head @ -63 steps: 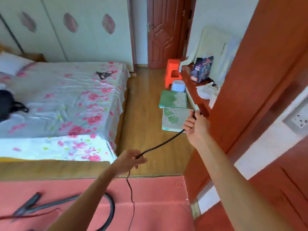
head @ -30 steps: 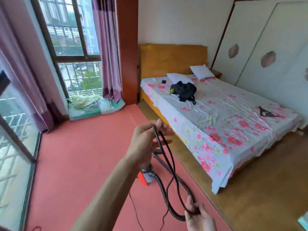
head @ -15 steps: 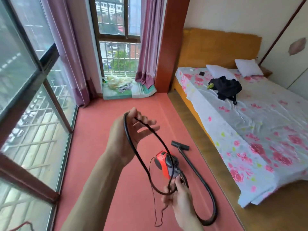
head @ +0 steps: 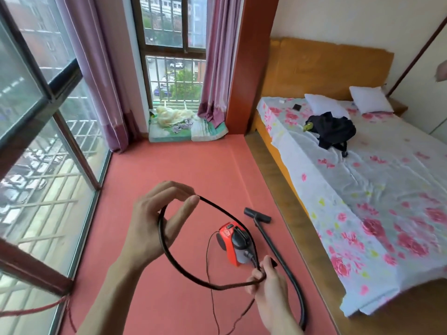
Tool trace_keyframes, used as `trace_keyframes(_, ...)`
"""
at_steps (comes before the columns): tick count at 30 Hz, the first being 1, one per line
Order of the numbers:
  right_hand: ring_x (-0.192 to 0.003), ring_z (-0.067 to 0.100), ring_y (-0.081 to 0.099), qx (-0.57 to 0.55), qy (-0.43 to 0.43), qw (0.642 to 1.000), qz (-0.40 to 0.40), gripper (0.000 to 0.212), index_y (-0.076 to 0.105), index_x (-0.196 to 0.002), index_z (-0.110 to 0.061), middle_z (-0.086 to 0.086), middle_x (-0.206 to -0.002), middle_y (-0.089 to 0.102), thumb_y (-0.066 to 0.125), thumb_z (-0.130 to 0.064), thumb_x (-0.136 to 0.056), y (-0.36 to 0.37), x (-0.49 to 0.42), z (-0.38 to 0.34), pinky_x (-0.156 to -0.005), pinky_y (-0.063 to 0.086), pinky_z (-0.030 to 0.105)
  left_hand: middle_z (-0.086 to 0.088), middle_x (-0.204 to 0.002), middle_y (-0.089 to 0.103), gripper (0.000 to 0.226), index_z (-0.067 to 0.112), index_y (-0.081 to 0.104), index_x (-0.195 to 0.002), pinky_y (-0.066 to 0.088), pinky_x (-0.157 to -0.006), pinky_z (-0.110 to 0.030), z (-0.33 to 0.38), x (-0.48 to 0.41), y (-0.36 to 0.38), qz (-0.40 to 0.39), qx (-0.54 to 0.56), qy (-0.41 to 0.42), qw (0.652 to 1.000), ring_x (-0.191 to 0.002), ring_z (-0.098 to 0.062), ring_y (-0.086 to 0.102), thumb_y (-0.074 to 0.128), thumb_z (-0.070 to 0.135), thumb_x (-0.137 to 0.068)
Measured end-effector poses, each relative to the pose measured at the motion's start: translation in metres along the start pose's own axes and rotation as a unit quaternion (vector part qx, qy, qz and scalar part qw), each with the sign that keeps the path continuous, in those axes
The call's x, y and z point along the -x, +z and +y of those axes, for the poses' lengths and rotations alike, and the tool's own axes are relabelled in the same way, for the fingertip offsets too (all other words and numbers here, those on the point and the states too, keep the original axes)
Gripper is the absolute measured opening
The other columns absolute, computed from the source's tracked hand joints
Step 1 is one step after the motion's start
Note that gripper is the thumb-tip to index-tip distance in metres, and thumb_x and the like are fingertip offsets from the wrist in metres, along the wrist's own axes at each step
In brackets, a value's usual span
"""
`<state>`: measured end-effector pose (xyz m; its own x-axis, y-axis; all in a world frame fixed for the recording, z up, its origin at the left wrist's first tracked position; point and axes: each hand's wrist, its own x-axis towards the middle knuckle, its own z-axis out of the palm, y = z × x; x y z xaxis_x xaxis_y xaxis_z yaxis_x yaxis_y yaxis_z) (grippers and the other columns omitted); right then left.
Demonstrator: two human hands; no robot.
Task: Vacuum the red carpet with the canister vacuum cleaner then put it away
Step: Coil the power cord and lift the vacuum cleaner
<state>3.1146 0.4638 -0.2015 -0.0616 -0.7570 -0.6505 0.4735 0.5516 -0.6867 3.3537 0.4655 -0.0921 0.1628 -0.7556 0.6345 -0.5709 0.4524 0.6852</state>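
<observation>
A loop of black power cord point(head: 169, 257) hangs between both hands above the red carpet point(head: 169, 170). My left hand point(head: 154, 221) holds the top of the loop, thumb and fingers curled round it. My right hand point(head: 266, 284) pinches the loop's lower end at the bottom of the frame. The red canister vacuum cleaner point(head: 233, 243) lies on the carpet beyond my right hand. Its black hose point(head: 296, 286) curves off to the right, and the floor nozzle point(head: 257, 215) rests near the bed. A thin tail of cord trails down to the carpet.
A bed point(head: 362, 189) with a flowered sheet and a black bag point(head: 331, 130) fills the right side, on a wooden platform. Floor-length windows point(head: 36, 165) and purple curtains point(head: 96, 81) line the left. Folded bedding point(head: 183, 126) lies at the far window.
I have turned from the doorway to the window side of the room. The cord, stretched between my hands before, is now gathered into a loop, and my left fingers have curled round it.
</observation>
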Motion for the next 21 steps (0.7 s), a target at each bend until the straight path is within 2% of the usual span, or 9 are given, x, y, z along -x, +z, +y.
trace_keyframes(1, -0.04, 0.014, 0.037, 0.001, -0.005, 1.0, -0.009, 0.025, 0.047, -0.082, -0.012, 0.001, -0.054, 0.036, 0.051, -0.028, -0.1, -0.003, -0.004, -0.01, -0.038, 0.028, 0.025, 0.0, -0.086, 0.075, 0.044, 0.011, 0.071, -0.07, 0.055, -0.077, -0.036, 0.005, -0.004, 0.003, 0.005, 0.023, -0.023, 0.999, -0.087, -0.018, 0.073, 0.056, 0.041, -0.098)
trace_keyframes(3, -0.039, 0.016, 0.039, 0.047, -0.027, 0.998, -0.038, 0.026, 0.052, -0.08, -0.008, 0.002, -0.053, 0.037, 0.055, -0.027, -0.098, -0.01, -0.009, -0.031, -0.039, 0.031, 0.026, -0.007, -0.078, 0.076, 0.061, 0.011, 0.073, -0.067, 0.059, -0.074, -0.037, 0.012, -0.016, 0.014, 0.061, 0.135, -0.131, 0.98, -0.082, -0.025, 0.075, 0.043, 0.05, -0.103)
trace_keyframes(6, -0.043, 0.019, 0.042, 0.22, -0.05, 0.969, -0.099, 0.032, 0.063, -0.084, -0.002, 0.001, -0.055, 0.038, 0.06, -0.033, -0.095, -0.026, -0.006, -0.062, -0.042, 0.032, 0.026, -0.014, -0.068, 0.074, 0.072, -0.001, 0.069, -0.075, 0.063, -0.063, -0.04, -0.001, -0.032, 0.025, 0.174, 0.264, -0.263, 0.912, -0.072, -0.032, 0.074, 0.03, 0.052, -0.105)
trace_keyframes(10, -0.042, 0.017, 0.045, 0.442, -0.115, 0.886, -0.085, 0.052, 0.064, -0.07, 0.003, 0.0, -0.048, 0.048, 0.055, -0.043, -0.094, -0.043, 0.007, -0.103, -0.048, 0.033, 0.027, -0.012, -0.068, 0.075, 0.07, -0.001, 0.066, -0.089, 0.063, -0.057, -0.036, -0.037, -0.026, 0.041, 0.174, 0.282, -0.371, 0.868, -0.067, -0.028, 0.075, 0.027, 0.054, -0.105)
trace_keyframes(12, -0.038, 0.009, 0.044, 0.532, -0.178, 0.826, -0.051, 0.056, 0.06, -0.057, -0.005, -0.004, -0.042, 0.052, 0.051, -0.045, -0.094, -0.046, 0.017, -0.122, -0.049, 0.034, 0.025, -0.01, -0.07, 0.076, 0.066, -0.001, 0.065, -0.095, 0.063, -0.055, -0.034, -0.054, -0.007, 0.058, 0.169, 0.297, -0.426, 0.838, -0.063, -0.027, 0.075, 0.027, 0.052, -0.106)
trace_keyframes(15, -0.046, 0.011, 0.051, 0.597, -0.255, 0.761, -0.009, 0.054, 0.064, -0.062, -0.007, -0.006, -0.05, 0.061, 0.049, -0.05, -0.09, -0.047, 0.032, -0.142, -0.053, 0.041, 0.031, -0.014, -0.075, 0.076, 0.063, -0.005, 0.061, -0.105, 0.062, -0.053, -0.033, -0.08, 0.029, 0.09, 0.166, 0.334, -0.512, 0.773, -0.058, -0.026, 0.074, 0.026, 0.047, -0.108)
trace_keyframes(16, -0.047, 0.013, 0.049, 0.593, -0.273, 0.757, -0.013, 0.052, 0.064, -0.065, -0.006, -0.005, -0.048, 0.058, 0.049, -0.05, -0.09, -0.046, 0.038, -0.147, -0.052, 0.04, 0.032, -0.019, -0.081, 0.074, 0.062, -0.007, 0.06, -0.106, 0.062, -0.052, -0.034, -0.088, 0.039, 0.105, 0.163, 0.349, -0.544, 0.745, -0.057, -0.027, 0.073, 0.026, 0.045, -0.108)
trace_keyframes(18, -0.042, 0.014, 0.04, 0.511, -0.277, 0.812, -0.056, 0.045, 0.065, -0.068, -0.008, -0.002, -0.041, 0.045, 0.052, -0.042, -0.093, -0.042, 0.05, -0.159, -0.047, 0.033, 0.027, -0.026, -0.091, 0.066, 0.06, -0.008, 0.059, -0.104, 0.061, -0.048, -0.038, -0.094, 0.057, 0.142, 0.12, 0.36, -0.62, 0.687, -0.059, -0.033, 0.073, 0.031, 0.044, -0.108)
trace_keyframes(21, -0.037, 0.018, 0.042, 0.356, -0.255, 0.893, -0.107, 0.036, 0.067, -0.064, -0.019, 0.009, -0.042, 0.048, 0.055, -0.032, -0.095, -0.034, 0.06, -0.166, -0.047, 0.034, 0.025, -0.028, -0.088, 0.069, 0.057, -0.008, 0.061, -0.101, 0.062, -0.055, -0.048, -0.075, 0.09, 0.201, -0.058, 0.315, -0.726, 0.609, -0.073, -0.04, 0.071, 0.043, 0.045, -0.104)
